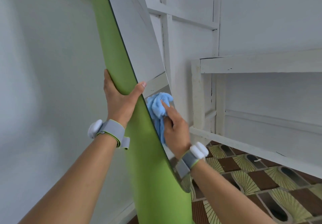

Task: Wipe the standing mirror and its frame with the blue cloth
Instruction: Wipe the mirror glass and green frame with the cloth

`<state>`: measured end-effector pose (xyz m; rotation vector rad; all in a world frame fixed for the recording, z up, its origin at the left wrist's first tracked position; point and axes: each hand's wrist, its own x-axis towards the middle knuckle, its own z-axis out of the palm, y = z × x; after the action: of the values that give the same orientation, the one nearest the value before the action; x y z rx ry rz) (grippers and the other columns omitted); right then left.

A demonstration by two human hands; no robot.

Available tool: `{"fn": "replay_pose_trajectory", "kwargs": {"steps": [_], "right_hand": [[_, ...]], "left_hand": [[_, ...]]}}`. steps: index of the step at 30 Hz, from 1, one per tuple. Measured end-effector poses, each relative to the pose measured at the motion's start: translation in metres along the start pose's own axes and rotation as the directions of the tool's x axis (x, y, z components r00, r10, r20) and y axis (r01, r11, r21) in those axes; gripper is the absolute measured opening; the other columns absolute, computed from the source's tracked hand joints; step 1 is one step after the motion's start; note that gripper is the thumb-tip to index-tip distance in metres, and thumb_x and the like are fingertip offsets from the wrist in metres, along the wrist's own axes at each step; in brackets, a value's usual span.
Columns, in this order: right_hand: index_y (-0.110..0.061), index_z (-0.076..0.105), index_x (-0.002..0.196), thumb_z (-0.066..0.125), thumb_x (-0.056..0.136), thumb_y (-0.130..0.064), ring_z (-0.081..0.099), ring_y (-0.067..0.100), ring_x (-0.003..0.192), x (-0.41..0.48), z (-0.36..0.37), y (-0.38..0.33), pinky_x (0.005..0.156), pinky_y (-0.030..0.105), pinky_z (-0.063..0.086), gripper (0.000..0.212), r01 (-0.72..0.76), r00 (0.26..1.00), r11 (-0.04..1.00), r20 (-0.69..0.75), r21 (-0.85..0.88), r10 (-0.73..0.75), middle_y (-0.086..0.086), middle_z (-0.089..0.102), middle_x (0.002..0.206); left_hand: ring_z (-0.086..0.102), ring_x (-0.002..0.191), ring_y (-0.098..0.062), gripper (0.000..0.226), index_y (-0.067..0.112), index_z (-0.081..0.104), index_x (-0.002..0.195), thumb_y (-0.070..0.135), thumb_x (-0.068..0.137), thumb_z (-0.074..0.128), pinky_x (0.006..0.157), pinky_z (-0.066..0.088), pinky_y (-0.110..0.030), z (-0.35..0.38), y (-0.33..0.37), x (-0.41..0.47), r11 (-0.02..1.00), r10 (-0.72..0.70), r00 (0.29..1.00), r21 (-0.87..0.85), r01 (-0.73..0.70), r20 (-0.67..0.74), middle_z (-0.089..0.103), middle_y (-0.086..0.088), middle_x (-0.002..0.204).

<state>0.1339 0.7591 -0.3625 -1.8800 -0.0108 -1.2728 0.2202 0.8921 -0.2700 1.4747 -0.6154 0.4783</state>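
The standing mirror has a wide green frame (113,53) that runs tilted from the top centre down to the bottom. Its narrow glass (139,46) faces right and reflects white woodwork. My left hand (120,100) grips the green frame at mid-height, thumb over its front edge, fingers behind it. My right hand (174,128) presses a crumpled blue cloth (157,107) against the glass just below the left thumb. Part of the cloth hangs down under my palm.
A plain pale wall (43,67) lies behind the mirror on the left. White wooden rails and panels (244,67) stand close on the right. Patterned brown and yellow floor tiles (261,180) show at the lower right.
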Motion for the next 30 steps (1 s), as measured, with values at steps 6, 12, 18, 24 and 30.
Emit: {"fn": "replay_pose_trajectory", "kwargs": {"steps": [6, 12, 18, 24, 30], "right_hand": [[-0.032, 0.067, 0.098, 0.04, 0.107, -0.033, 0.066, 0.011, 0.085, 0.072, -0.003, 0.053, 0.067, 0.009, 0.046, 0.028, -0.463, 0.885, 0.885, -0.038, 0.043, 0.465, -0.012, 0.069, 0.082], [-0.045, 0.059, 0.135, 0.051, 0.099, -0.031, 0.063, 0.009, 0.121, 0.037, 0.005, 0.009, 0.106, 0.037, 0.051, 0.04, -0.325, 0.944, 0.924, 0.02, 0.2, 0.328, -0.011, 0.067, 0.131], [-0.038, 0.064, 0.133, 0.044, 0.103, -0.007, 0.061, -0.002, 0.092, 0.031, 0.002, -0.058, 0.088, 0.019, 0.047, 0.047, -0.088, 0.995, 0.96, 0.075, 0.264, 0.071, -0.016, 0.068, 0.106], [-0.03, 0.059, 0.141, 0.042, 0.102, -0.011, 0.07, 0.016, 0.101, 0.135, 0.013, -0.064, 0.094, 0.029, 0.055, 0.046, 0.046, 0.998, 0.995, 0.039, 0.092, -0.05, 0.003, 0.074, 0.112], [-0.002, 0.062, 0.126, 0.04, 0.108, -0.02, 0.067, 0.035, 0.104, 0.182, 0.011, 0.016, 0.088, 0.027, 0.054, 0.034, -0.312, 0.95, 0.95, 0.022, 0.013, 0.311, 0.009, 0.066, 0.095]], "left_hand": [[0.022, 0.154, -0.007, 0.129, 0.033, 0.003, 0.164, 0.065, 0.066, 0.081, 0.127, 0.025, -0.041, 0.0, -0.001, 0.001, 1.0, 0.001, 1.0, 0.003, -0.001, 0.014, 0.013, 0.013, 0.168], [0.014, 0.157, -0.011, 0.134, 0.035, -0.002, 0.163, 0.076, 0.063, 0.076, 0.128, 0.021, -0.045, -0.003, 0.0, -0.001, 1.0, -0.003, 0.999, 0.026, 0.002, 0.036, 0.005, 0.014, 0.17], [0.011, 0.157, -0.007, 0.133, 0.037, -0.002, 0.163, 0.094, 0.06, 0.06, 0.129, 0.018, -0.045, -0.006, -0.002, -0.002, 1.0, -0.015, 0.997, -0.022, 0.017, 0.072, 0.003, 0.018, 0.17], [0.012, 0.157, -0.007, 0.119, 0.044, -0.001, 0.161, 0.097, 0.066, 0.048, 0.129, 0.018, -0.046, -0.007, -0.007, 0.002, 0.998, -0.019, 0.995, -0.053, 0.024, 0.095, 0.005, 0.021, 0.17], [0.009, 0.157, -0.004, 0.116, 0.044, -0.002, 0.161, 0.095, 0.069, 0.048, 0.129, 0.015, -0.045, -0.007, -0.008, 0.0, 0.999, -0.003, 0.995, -0.041, 0.007, 0.098, 0.003, 0.024, 0.169]]}}
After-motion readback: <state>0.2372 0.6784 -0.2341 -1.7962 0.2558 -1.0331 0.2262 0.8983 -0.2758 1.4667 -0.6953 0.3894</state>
